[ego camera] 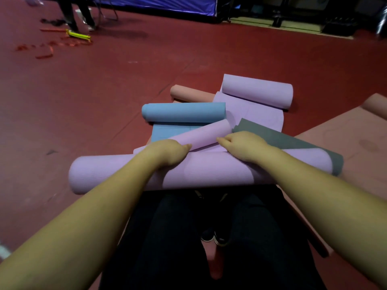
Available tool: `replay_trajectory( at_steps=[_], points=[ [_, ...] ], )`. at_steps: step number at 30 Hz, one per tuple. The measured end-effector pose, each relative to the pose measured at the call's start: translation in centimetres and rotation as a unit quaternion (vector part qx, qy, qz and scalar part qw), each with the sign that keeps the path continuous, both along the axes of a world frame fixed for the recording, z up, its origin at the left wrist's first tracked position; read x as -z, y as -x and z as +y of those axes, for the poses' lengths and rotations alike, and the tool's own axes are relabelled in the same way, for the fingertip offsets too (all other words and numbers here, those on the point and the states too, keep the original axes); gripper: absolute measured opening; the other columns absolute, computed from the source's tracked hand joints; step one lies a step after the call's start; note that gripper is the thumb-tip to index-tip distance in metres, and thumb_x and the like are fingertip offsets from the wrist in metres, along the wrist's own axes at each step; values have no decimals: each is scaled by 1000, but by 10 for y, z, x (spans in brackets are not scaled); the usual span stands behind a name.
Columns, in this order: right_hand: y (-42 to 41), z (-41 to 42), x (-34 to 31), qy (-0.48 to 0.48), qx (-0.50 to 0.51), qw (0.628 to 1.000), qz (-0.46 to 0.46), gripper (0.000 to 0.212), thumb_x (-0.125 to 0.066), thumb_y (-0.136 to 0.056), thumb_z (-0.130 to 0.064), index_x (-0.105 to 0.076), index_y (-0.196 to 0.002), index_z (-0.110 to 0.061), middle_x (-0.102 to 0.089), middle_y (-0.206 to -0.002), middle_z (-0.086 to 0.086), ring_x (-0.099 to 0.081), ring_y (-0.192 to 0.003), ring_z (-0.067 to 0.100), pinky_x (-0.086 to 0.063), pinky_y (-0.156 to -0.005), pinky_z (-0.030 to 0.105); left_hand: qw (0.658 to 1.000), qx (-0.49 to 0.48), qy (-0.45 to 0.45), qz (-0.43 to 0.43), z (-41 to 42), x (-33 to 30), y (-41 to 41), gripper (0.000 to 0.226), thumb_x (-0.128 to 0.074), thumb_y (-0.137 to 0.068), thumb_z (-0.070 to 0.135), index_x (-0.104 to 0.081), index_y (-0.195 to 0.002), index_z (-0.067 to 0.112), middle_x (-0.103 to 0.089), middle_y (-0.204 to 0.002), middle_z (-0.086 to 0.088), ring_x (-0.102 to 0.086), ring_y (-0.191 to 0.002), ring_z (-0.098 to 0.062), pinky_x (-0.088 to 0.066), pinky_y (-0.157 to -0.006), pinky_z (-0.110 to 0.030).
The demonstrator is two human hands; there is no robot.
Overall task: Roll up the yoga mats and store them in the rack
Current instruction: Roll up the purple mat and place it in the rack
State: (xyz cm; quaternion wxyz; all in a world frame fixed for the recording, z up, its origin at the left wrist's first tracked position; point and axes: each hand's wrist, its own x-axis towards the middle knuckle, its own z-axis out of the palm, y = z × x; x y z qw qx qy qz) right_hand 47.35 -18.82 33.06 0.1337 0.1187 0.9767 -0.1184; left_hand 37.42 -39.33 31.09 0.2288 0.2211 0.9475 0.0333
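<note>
Lilac roll (129,174): a thick mat roll lying crosswise on the red floor (83,91), just in front of the person's knees, with both hands on its top.
Left hand (167,152): fingers curled over the roll's far edge, thumb tip touching a smaller lilac curl (201,135); the grip is closed on the mat.
Right hand (243,144): fingers bent down, pinching the loose lilac sheet where it meets the roll.
Grey mat (293,141): lies partly under the roll's right end and under the right wrist, angled away to the right.
Blue mat (184,111): half rolled, just beyond the hands, its flat tail tucked under the lilac curl.
Far lilac mat (257,91): half rolled, its tail running toward the grey mat.
Pink roll (188,94): behind the blue one, partly hidden.
Pink sheet (345,139): spread flat at right.
Background: a bystander's legs (76,11) and orange scraps (44,49) at far left, a blue tarp (157,3) beyond.
</note>
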Motion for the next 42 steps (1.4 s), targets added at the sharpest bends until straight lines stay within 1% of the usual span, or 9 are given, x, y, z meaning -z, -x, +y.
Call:
replay_trajectory(
  at_steps=[2,9,13,16,20,25,30,38,42],
  points=[
    [-10,-1,3,-7,7,999,37,49,-26,-101,-58,-56,-76,-29,-66,-108,4,-52,-93,24,-41,-78,35,1000,-13,2,-28,4,4,12,77,-25,-96,67,-43,-148,13,-37,-156,-12,-37,-141,-33,-27,-116,-46],
    [-35,-17,35,-171,1,979,110,75,-14,-89,-73,-63,-106,-18,-65,-110,6,-57,-106,29,-38,-84,37,982,-81,-30,-170,16,14,41,70,-48,-89,65,-49,-143,21,-47,-148,-5,-50,-126,-26,-35,-107,-44],
    [-26,-15,38,-151,18,981,117,65,-26,-94,-68,-65,-104,-18,-66,-108,5,-58,-104,28,-35,-77,37,985,-47,-47,-158,20,16,41,66,-42,-98,58,-40,-149,16,-39,-155,-7,-42,-136,-27,-30,-109,-39],
    [-19,-14,39,-140,23,982,127,64,-27,-93,-67,-66,-100,-18,-67,-105,6,-59,-99,29,-32,-72,36,998,1,-27,-54,16,12,32,62,-28,-103,54,-47,-145,13,-42,-152,-13,-43,-135,-31,-32,-110,-40],
    [-14,-12,40,-133,33,983,121,65,-26,-93,-68,-66,-98,-17,-68,-104,6,-61,-98,30,-37,-69,35,972,48,-63,220,5,20,13,47,-24,-106,38,-61,-112,10,-64,-113,-15,-57,-102,-38,-43,-81,-42],
    [0,-3,36,-83,63,993,46,71,-23,-92,-70,-71,-110,-21,-67,-118,7,-60,-108,30,-45,-82,36,946,64,-98,301,-12,40,-33,59,-28,-95,54,-66,-84,10,-65,-85,-15,-60,-84,-37,-43,-76,-44],
    [10,-8,22,-71,54,996,-7,74,-21,-94,-69,-67,-122,-18,-59,-135,10,-55,-121,30,-42,-93,38,962,54,-61,260,-16,28,-33,74,-9,-89,63,-65,-89,15,-68,-95,-7,-59,-95,-31,-38,-82,-42],
    [0,-5,-16,12,34,995,-90,66,-25,-101,-59,-47,-145,-15,-38,-155,9,-37,-140,27,-27,-112,36,974,56,-72,206,-13,-7,-38,59,-20,-100,61,-59,-84,21,-69,-103,-6,-61,-97,-31,-39,-77,-38],
    [1,-3,-21,74,16,987,-139,55,-38,-93,-59,-58,-133,-26,-52,-143,2,-50,-125,24,-35,-108,38,992,39,-63,105,-16,-11,-33,78,-14,-93,72,-69,-109,20,-67,-119,-8,-59,-110,-32,-44,-90,-41]
  ],
)
